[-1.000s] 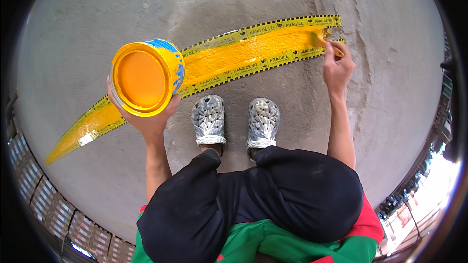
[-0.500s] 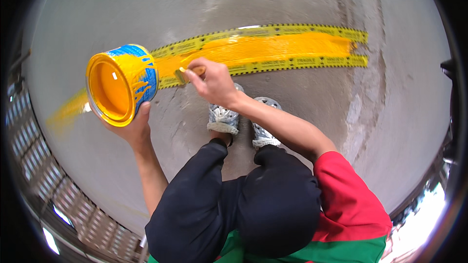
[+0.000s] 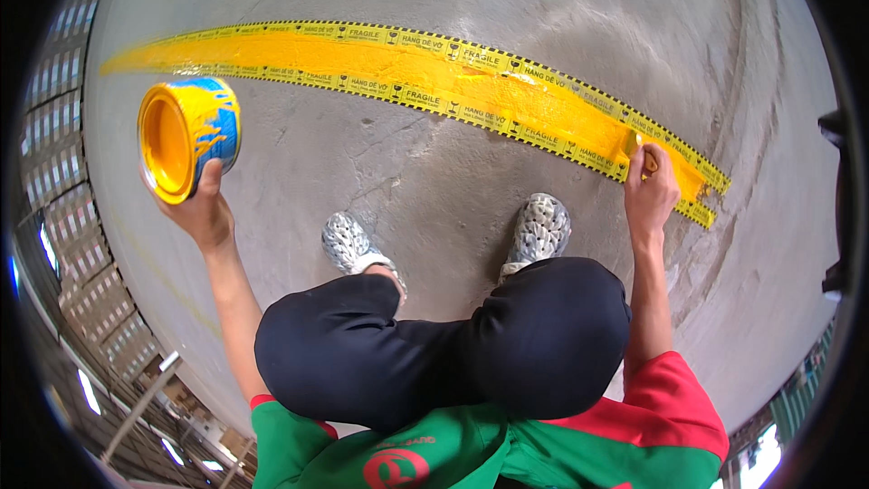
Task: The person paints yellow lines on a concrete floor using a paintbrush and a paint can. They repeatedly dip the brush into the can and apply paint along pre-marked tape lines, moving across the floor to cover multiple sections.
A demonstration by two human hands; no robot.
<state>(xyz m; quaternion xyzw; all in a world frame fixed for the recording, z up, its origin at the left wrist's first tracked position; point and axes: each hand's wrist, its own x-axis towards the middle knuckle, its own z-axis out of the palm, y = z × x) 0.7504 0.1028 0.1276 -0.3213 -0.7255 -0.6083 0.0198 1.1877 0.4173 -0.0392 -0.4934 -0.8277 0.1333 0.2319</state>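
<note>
Spanning the scene, the grey floor (image 3: 434, 163) carries a yellow paint stripe (image 3: 362, 56) that curves, through the fisheye, from ten o'clock round to three. Most of its length looks coated: yellow fills the band between the far tape strip (image 3: 480, 56) and the near tape strip (image 3: 480, 115), both still stuck down. What seems left is small: a sliver near the tape ends at three o'clock, and perhaps some evening-out where the coat looks ridged or glossy. The far end at ten o'clock blurs thin, so I cannot tell how fully it is covered.

Between nine and ten o'clock, well apart from the brushwork, the blue-and-yellow paint can (image 3: 188, 138) is tilted on its side; how much it holds is unclear. The left hand (image 3: 204, 206) grasps it from below, so the can sits at about twelve from that hand. The right hand (image 3: 650, 188), close to three o'clock, pinches the brush (image 3: 632, 140). Its head lies at eleven from those knuckles, seemingly touching the stripe near its right end.
</note>
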